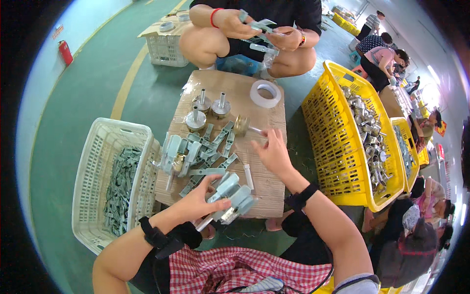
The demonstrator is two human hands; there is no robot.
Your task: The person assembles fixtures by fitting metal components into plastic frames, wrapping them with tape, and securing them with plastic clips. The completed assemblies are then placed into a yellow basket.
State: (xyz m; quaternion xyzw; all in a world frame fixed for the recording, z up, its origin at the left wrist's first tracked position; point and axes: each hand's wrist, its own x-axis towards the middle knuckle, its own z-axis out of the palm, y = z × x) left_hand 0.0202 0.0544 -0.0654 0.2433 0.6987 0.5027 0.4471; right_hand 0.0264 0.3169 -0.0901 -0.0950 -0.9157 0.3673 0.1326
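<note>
Left hand (196, 202) grip clamped on bundle of metal brackets (230, 196); right hand (272, 153) spread apart, reaching for brass knob (241, 125)

Our single head fisheye view looks steeply down, close over cardboard surface (264, 183) and our forearms; edges bend.
</note>
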